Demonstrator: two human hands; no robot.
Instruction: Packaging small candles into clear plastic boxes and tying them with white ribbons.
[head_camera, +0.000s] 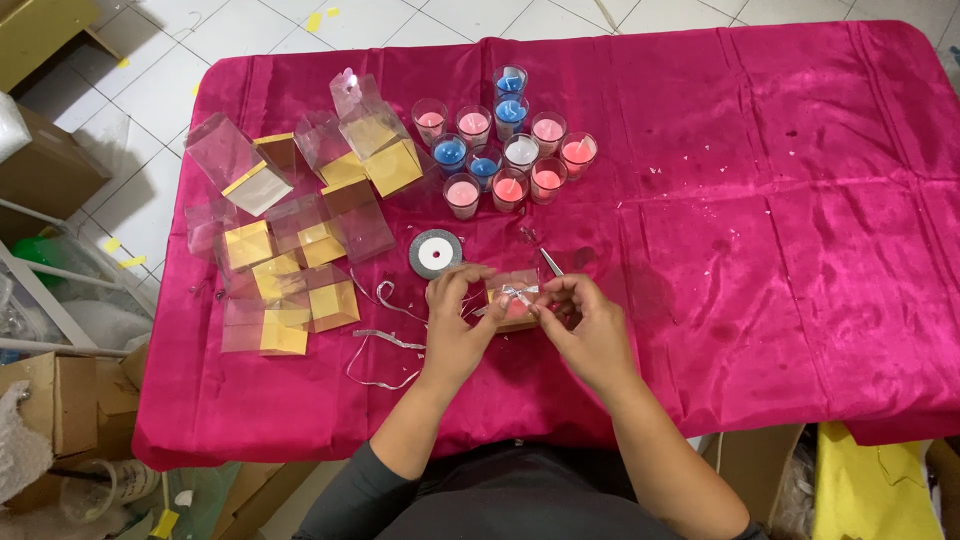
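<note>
Though silver-ribboned, clear gift box (512, 297)

Both hands, left hand (455, 318) and right hand (588, 325), pinch a silver ribbon (512, 293) atop a small clear gift box (512, 300) on the magenta-draped tabletop (780, 230). A ribbon spool (436, 253) lies just behind, candle glasses (505, 140) farther back, and empty clear boxes (300, 220) to the left.

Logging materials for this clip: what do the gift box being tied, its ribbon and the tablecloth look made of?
Gift box: clear thin plastic with a gold card base, judging by see-through glossy walls. Ribbon: seemingly silver metallic fabric or foil; it glints. Tablecloth: magenta velvet-like or satin cloth, with shiny creases and wrinkles.
</note>
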